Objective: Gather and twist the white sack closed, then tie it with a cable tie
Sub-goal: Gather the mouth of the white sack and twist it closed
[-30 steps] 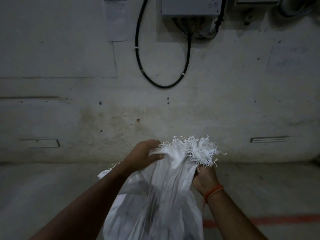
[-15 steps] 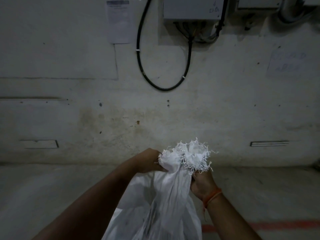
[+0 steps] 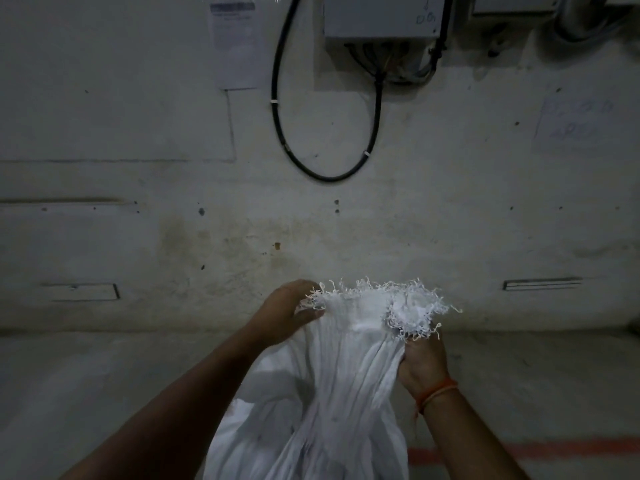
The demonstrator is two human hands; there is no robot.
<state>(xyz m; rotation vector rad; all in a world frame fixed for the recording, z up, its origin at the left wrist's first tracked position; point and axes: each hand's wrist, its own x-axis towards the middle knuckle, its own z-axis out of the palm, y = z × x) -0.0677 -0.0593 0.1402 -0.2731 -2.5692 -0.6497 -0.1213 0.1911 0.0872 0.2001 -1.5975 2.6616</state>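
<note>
Head view: a white sack [image 3: 343,382] stands on the floor [image 3: 104,375].
Left hand [image 3: 284,313]: grips the frayed top edge.
Right hand [image 3: 420,363]: squeezes the bunched cloth.
Inside: hidden.

One white sack [image 3: 346,375], two hands, one black cable [image 3: 287,147], one grey box [image 3: 381,15]

Bare floor [image 3: 104,393] lies open either side of the sack [image 3: 346,393]; the wall [image 3: 138,237] blocks beyond.

left hand [image 3: 282,315] and right hand [image 3: 420,363] raised, each grip closed
</note>
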